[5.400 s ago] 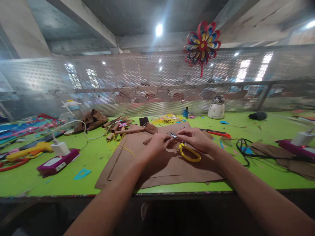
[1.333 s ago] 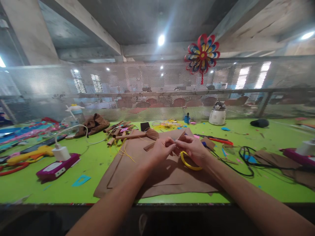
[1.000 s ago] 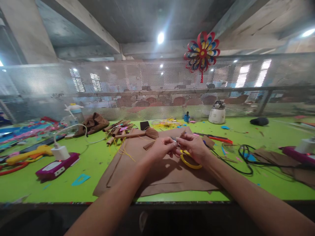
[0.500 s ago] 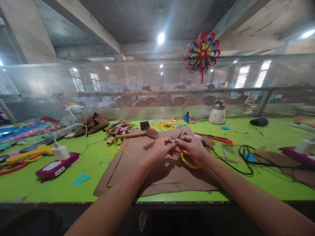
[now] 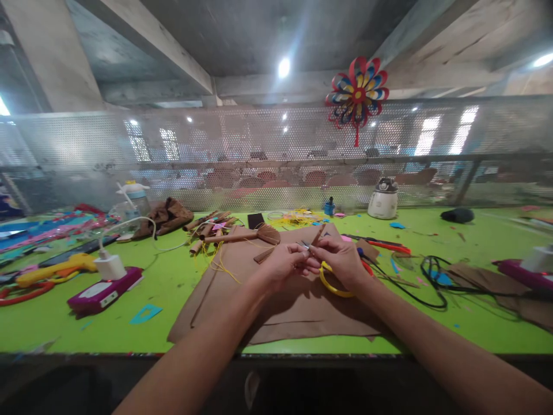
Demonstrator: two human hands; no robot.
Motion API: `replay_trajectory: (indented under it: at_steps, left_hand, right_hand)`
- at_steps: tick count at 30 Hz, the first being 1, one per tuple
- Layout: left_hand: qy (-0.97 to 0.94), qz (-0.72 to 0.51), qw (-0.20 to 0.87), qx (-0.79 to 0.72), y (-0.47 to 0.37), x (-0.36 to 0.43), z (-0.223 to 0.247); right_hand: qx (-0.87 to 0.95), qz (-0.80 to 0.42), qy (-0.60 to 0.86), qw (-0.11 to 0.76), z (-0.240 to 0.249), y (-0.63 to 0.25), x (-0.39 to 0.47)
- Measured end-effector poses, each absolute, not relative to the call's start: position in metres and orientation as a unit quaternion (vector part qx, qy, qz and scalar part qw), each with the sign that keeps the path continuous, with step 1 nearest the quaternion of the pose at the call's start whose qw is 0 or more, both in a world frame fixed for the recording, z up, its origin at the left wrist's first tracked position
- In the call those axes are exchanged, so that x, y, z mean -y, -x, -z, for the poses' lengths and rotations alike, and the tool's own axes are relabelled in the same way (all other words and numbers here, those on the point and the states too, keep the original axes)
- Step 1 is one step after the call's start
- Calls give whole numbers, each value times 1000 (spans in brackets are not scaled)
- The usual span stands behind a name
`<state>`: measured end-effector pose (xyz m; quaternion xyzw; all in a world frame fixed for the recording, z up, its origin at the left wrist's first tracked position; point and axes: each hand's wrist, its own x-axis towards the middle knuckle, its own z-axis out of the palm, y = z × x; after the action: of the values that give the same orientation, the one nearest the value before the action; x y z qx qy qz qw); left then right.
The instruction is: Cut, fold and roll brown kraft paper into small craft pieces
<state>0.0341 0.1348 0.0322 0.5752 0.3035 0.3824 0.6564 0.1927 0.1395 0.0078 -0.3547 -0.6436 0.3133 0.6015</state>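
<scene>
My right hand is closed around scissors with a yellow loop handle below the palm. A small metal tip shows between both hands. A thin brown paper piece sticks up by the right fingertips. My left hand is pinched close against the right one; what its fingers hold is hidden. Both hands are above stacked brown paper sheets. Just beyond the left hand lie a pleated brown paper fan and a rolled brown paper tube.
Rolled tubes with yellow string lie at the back left. A purple power strip and a yellow glue gun are at left. Black cable and red-handled pliers lie at right. A white bottle stands behind.
The thin brown paper piece rises more visibly above the right fingertips. Both hands stay together in nearly the same place. The whole view has shifted slightly.
</scene>
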Motion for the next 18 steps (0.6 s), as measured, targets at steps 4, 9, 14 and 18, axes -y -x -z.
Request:
replay_trajectory:
  at_steps: [4,9,14,18]
  left_hand:
    - [-568,-394,640,-337,-35,-133,-32]
    - [-589,-404,595,-369,-36,-132,-31]
    - [-584,-411,583,-388,-37,-129,-32]
    - [-589,-416,578,-382,-38,-127,-35]
  right_hand:
    - [729,-162,334,574,-10,-191,-132]
    - [785,-75,321,524,-12,-189,-123]
    - [795,-39,324,511,-10,-189,-122]
    - [794,-35,332,508,-10,-190,-123]
